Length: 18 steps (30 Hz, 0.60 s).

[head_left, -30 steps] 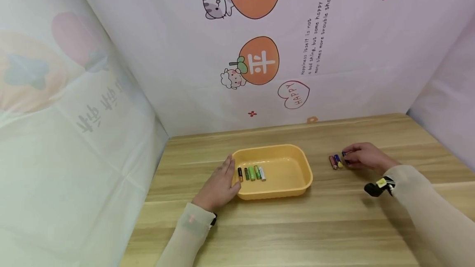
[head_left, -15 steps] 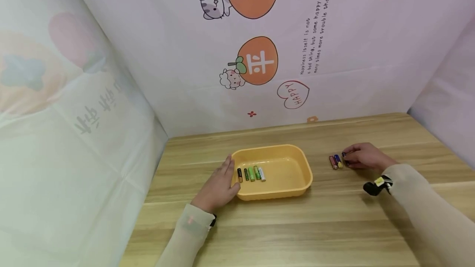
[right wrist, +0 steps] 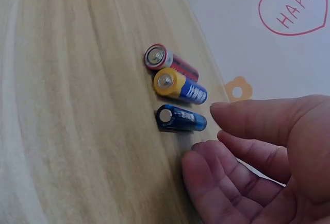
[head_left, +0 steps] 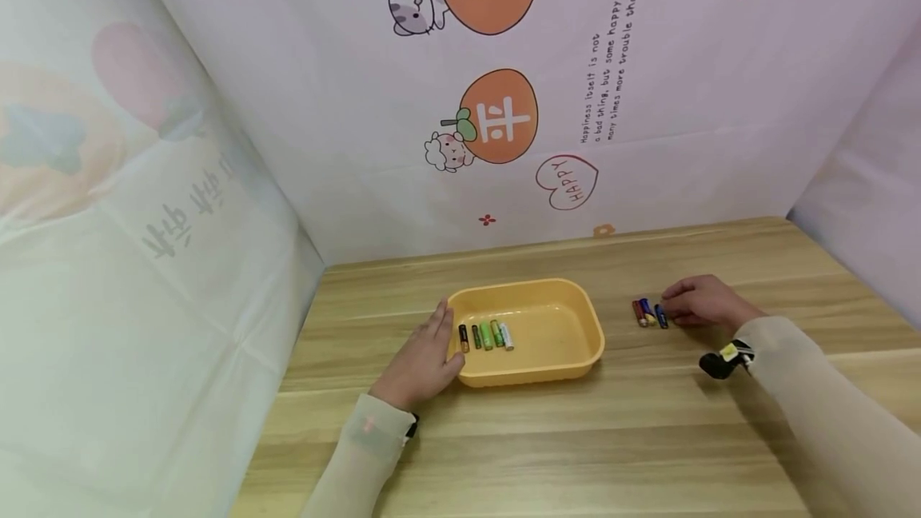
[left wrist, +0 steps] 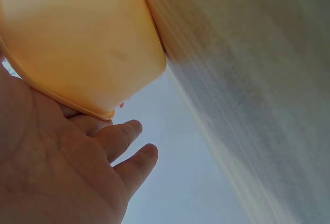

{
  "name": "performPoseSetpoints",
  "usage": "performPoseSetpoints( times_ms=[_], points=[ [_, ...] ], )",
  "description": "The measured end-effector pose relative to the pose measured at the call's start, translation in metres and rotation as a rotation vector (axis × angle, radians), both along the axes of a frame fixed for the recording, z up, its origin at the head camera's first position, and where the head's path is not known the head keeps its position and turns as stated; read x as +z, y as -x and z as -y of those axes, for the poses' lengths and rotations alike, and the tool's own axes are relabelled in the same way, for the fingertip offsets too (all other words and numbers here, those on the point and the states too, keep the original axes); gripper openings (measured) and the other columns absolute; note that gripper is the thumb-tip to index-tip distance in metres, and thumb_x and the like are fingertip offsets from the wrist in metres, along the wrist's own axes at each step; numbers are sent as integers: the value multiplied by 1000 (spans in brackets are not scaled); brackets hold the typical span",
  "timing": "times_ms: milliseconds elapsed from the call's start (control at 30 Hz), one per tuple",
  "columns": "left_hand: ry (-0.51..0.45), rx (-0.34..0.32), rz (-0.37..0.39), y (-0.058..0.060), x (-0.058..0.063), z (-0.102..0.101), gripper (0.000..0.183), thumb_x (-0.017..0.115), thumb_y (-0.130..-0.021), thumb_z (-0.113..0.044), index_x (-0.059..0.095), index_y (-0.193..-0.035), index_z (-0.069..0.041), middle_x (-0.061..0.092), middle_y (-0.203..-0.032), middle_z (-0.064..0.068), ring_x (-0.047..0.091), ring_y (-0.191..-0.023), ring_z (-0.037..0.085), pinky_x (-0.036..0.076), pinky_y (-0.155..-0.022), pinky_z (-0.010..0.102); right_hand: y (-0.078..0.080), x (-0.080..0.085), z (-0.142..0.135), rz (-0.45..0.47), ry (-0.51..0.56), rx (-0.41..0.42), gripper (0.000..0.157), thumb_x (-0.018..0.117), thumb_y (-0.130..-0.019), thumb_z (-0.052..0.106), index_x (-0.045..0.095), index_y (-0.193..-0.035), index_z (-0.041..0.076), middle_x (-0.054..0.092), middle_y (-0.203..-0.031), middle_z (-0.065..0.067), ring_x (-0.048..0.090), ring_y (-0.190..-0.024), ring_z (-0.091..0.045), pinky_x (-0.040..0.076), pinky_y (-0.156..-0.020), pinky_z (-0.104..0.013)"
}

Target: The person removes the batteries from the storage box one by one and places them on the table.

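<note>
My left hand (head_left: 423, 358) rests along the left end of a yellow plastic tray (head_left: 532, 378), its palm and fingers against the rim in the left wrist view. Inside the tray lie several batteries (head_left: 486, 336) in a row: black, green and white ones. To the right of the tray, a red battery (right wrist: 183, 67), a yellow and blue battery (right wrist: 188, 90) and a dark blue battery (right wrist: 183, 120) lie side by side on the table. My right hand (head_left: 708, 300) is just right of the dark blue battery, thumb and fingers apart with nothing between them.
The wooden table (head_left: 547, 454) carries the tray and batteries. A white printed cloth (head_left: 403, 198) hangs behind it, and another cloth (head_left: 180, 326) borders the left side.
My right hand has let go of the dark blue battery, which now shows beside the other two. The loose batteries have shifted slightly left. My left hand has stayed on the tray.
</note>
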State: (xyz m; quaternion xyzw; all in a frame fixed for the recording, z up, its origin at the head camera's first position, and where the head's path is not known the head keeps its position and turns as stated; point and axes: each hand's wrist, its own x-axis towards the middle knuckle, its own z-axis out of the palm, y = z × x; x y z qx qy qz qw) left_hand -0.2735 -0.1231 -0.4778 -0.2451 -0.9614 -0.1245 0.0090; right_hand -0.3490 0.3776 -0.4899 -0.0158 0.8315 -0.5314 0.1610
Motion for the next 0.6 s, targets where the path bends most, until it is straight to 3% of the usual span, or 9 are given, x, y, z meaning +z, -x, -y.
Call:
performPoseSetpoints(
  times_ms=[333,600],
  points=[
    [6,-3,3,1,-2,0,72,42,-101,-38,12,-154,1,2,-162,15,5,-146,21,20,-115,42,4,1,3,-52,-193,43,36,69,-89,10,59,-112,-15,66,-97,-14,64,-81,-21,56,-71,-36],
    [-2,1,8,2,-1,-1,72,42,-101,-38,12,-154,1,2,-162,15,7,-146,22,21,-115,43,8,0,3,-64,-207,50,32,65,-91,8,61,-111,-16,67,-95,-13,64,-80,-21,57,-70,-36]
  ],
)
